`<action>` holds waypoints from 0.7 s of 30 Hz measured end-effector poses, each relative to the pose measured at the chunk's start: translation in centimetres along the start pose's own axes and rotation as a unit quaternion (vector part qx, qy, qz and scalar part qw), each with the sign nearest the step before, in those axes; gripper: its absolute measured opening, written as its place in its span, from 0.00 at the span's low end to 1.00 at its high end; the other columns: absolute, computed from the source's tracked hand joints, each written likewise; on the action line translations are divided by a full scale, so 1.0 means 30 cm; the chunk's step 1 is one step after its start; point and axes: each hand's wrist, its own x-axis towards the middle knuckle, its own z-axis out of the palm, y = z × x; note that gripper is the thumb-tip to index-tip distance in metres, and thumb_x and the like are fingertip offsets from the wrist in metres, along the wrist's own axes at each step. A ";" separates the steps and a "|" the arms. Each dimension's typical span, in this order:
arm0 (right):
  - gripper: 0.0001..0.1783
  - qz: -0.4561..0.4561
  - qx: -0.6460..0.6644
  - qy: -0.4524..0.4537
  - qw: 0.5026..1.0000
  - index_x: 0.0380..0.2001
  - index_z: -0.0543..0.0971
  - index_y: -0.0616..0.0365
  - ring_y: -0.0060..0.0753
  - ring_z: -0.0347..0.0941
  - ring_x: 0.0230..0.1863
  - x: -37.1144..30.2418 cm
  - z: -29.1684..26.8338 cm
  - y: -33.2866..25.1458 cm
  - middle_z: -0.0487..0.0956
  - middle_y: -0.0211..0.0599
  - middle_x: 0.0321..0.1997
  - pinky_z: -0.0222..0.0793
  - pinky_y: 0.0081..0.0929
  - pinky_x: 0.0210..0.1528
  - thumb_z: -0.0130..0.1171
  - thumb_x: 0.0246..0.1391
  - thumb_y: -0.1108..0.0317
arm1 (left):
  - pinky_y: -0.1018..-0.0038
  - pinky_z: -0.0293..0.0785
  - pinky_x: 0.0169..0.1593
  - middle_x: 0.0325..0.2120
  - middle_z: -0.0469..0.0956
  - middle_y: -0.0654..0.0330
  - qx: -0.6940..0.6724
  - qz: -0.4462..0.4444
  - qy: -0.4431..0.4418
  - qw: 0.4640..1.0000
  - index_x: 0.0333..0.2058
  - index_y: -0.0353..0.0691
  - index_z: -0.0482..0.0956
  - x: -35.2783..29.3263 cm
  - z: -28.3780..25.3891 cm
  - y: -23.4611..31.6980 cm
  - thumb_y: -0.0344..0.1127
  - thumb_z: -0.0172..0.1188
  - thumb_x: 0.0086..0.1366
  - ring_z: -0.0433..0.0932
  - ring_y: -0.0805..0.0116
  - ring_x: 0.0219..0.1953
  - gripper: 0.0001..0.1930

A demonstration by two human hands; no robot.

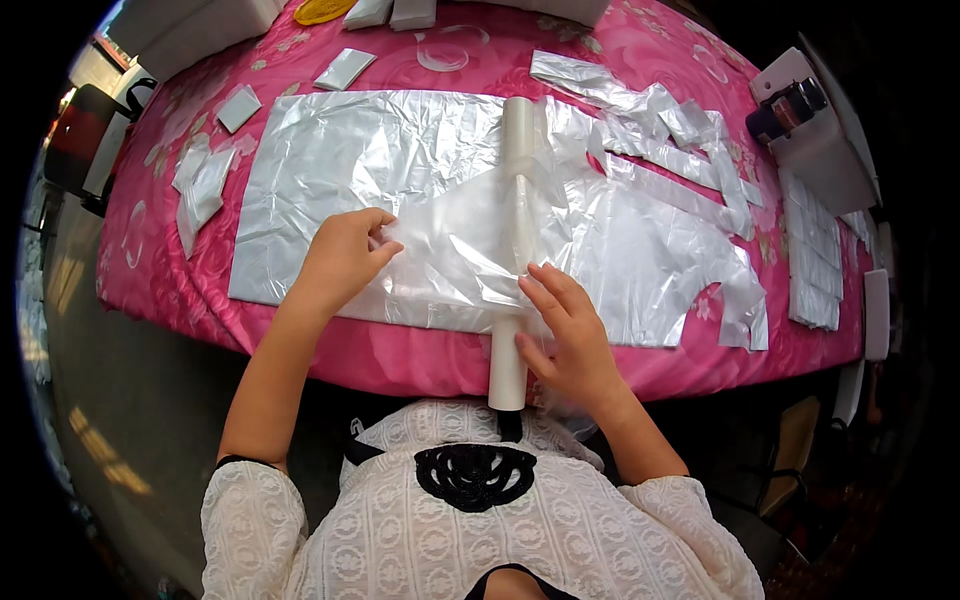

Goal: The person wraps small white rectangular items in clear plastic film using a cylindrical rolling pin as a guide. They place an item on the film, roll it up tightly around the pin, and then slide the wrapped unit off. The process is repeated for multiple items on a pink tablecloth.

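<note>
A pale tube-like roll (pixel 508 375) lies lengthwise in front of me, its near end past the table edge. Thin translucent plastic film (pixel 440 235) is partly wrapped round it and spreads left over large silvery-white plastic sheets (pixel 300 170). With thumb and fingers pinched together, my left hand (pixel 345 260) grips the film's left edge. My right hand (pixel 572 335) rests against the right side of the roll, fingers stretched and apart, fingertips touching the film there. Right of the roll, the silvery sheets (pixel 630 260) have cut-out edges and long strips.
A pink flowered cloth (pixel 420 365) covers the table. Small folded white packets (pixel 345 69) lie at the far left. Stacked folded plastic packs (pixel 812 255) sit at the right, near a dark lidded bottle (pixel 785 108) and a white foam box (pixel 820 160). Another white box (pixel 190 35) stands at the back left.
</note>
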 end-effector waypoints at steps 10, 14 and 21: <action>0.29 -0.025 -0.017 0.043 0.999 0.49 0.70 0.56 0.46 0.59 0.58 0.016 -0.035 -0.041 0.66 0.42 0.55 0.53 0.44 0.58 0.62 0.39 0.69 | 0.81 0.74 0.28 0.23 0.78 0.56 -0.457 -0.093 -0.193 0.863 0.29 0.32 0.76 -0.094 0.004 0.041 0.24 0.64 0.49 0.78 0.73 0.24 0.08; 0.27 -0.057 0.047 0.071 0.995 0.45 0.73 0.56 0.41 0.67 0.46 0.039 -0.035 -0.102 0.73 0.38 0.45 0.61 0.38 0.49 0.64 0.37 0.67 | 0.84 0.73 0.28 0.22 0.78 0.59 -0.509 -0.079 -0.214 0.830 0.25 0.34 0.74 -0.114 0.090 0.105 0.24 0.65 0.48 0.76 0.78 0.24 0.08; 0.19 -0.031 0.147 0.109 0.983 0.37 0.76 0.56 0.34 0.71 0.27 0.033 0.026 -0.113 0.76 0.34 0.27 0.66 0.27 0.29 0.65 0.35 0.73 | 0.88 0.65 0.23 0.19 0.74 0.66 -0.576 -0.044 -0.219 0.787 0.25 0.40 0.69 -0.124 0.196 0.184 0.26 0.66 0.49 0.71 0.84 0.21 0.11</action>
